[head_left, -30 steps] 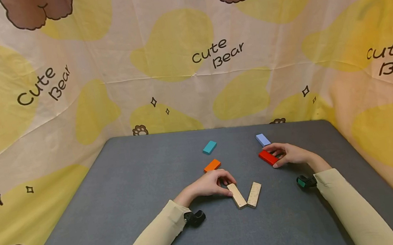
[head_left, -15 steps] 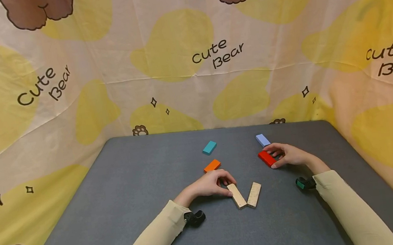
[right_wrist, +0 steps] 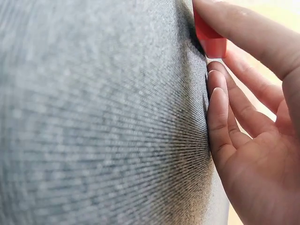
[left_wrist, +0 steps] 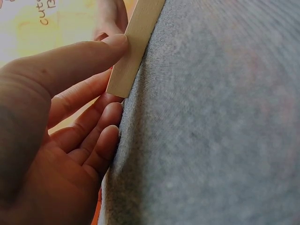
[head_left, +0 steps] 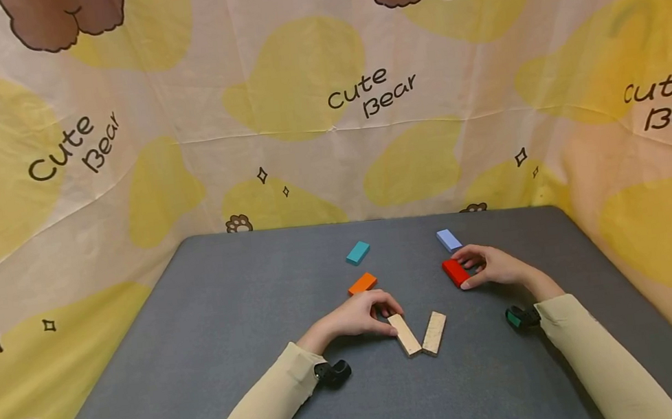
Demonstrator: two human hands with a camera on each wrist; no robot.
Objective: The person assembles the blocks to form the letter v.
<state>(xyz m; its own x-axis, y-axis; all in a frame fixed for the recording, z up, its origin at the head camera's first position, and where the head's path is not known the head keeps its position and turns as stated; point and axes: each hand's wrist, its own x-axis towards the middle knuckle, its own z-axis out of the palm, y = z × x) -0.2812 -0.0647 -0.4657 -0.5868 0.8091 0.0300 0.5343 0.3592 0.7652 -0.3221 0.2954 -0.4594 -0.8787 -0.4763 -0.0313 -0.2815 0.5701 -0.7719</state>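
Note:
Two plain wooden blocks lie on the grey table in a V, their near ends meeting. My left hand (head_left: 357,315) pinches the far end of the left wooden block (head_left: 406,337) between thumb and fingers; the left wrist view shows the thumb on the block's side (left_wrist: 132,56). Apart from any hand lies the right wooden block (head_left: 434,334). Farther right, my right hand (head_left: 494,266) pinches a red block (head_left: 456,273), thumb at its near end and fingers at its far end. In the right wrist view the red block (right_wrist: 213,40) sits close over the cloth surface.
Just beyond the left hand lies an orange block (head_left: 362,283), with a teal block (head_left: 357,252) behind it. A light blue block (head_left: 449,240) is close behind the red one. A printed curtain (head_left: 323,100) stands behind the grey table (head_left: 245,282).
My right hand has turned the red block a little, so its near end has swung left. The left hand and the two wooden blocks stay in place.

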